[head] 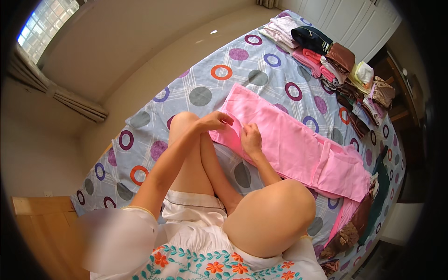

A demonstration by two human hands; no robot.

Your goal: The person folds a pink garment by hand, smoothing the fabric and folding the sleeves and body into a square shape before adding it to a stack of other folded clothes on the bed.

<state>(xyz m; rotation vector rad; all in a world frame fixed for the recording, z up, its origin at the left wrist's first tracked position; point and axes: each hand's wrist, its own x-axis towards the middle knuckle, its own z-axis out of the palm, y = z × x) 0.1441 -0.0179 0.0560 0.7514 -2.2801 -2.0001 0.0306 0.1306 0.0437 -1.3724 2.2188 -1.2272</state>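
A pink garment (290, 147) of smooth, slightly shiny cloth lies as a long folded panel on the bed before me, with a narrow strip across it toward its right end. My left hand (217, 121) is over its left end with bent fingers; whether they grip the cloth is not clear. Beside it, my right hand (252, 140) is closed with thumb and fingertips pinching the cloth near the panel's lower left edge. The garment's right end is gathered and rumpled, and a loose pink length hangs down from it over other clothes.
My bent legs flank the near bedspread (201, 96). Folded clothes (336, 63) stand in stacks at the far right. Brown patterned cloth (344, 238) and a dark green garment (379, 196) lie along the right side. Curtain (52, 89), wooden headboard (45, 227) and white wardrobe (344, 24) surround the bed.
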